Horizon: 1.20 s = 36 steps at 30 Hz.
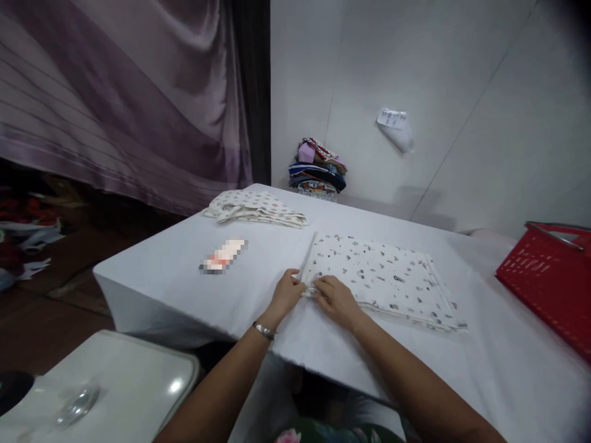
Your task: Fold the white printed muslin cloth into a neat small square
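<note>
A white cloth with small dark prints lies folded flat on the white-covered table. My left hand and my right hand meet at its near left corner. Both have their fingers curled and pinch the cloth's edge. A bracelet sits on my left wrist. A second patterned white garment lies crumpled at the table's far left, out of reach of either hand.
A red plastic basket stands at the table's right edge. A stack of folded coloured clothes rests at the far end by the wall. A small blurred object lies left of centre. A white chair seat is at the lower left.
</note>
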Motion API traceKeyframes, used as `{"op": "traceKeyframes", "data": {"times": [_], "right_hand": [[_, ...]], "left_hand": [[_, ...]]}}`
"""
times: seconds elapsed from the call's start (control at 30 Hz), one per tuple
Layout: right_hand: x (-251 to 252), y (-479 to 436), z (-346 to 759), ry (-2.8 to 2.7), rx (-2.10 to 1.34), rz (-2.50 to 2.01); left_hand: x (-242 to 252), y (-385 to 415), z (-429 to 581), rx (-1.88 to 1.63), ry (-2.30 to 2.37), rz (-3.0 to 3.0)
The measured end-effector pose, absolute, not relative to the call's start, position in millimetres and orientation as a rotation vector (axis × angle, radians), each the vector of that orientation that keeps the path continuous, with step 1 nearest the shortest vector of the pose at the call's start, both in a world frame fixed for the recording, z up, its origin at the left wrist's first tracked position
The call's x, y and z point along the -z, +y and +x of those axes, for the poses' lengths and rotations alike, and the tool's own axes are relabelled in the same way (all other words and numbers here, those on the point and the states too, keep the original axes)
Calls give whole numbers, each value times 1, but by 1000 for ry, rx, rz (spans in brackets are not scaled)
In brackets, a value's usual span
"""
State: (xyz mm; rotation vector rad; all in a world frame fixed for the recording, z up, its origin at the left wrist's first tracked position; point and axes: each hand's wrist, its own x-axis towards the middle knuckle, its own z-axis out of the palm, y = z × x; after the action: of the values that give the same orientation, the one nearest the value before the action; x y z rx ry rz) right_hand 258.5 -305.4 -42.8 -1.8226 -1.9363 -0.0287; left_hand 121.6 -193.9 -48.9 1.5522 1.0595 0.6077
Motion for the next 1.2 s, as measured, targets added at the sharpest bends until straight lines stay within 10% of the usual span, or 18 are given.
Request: {"op": "traceKeyframes", "data": {"times": [0.63,1.2], "right_hand": [[97,-514,471,-1200,62,-2690],[37,-410,474,-1297,-35,-2717]], "left_hand": [[35,-198,118,-330,1233,2287],[12,-152,208,-360,921,2787]]}}
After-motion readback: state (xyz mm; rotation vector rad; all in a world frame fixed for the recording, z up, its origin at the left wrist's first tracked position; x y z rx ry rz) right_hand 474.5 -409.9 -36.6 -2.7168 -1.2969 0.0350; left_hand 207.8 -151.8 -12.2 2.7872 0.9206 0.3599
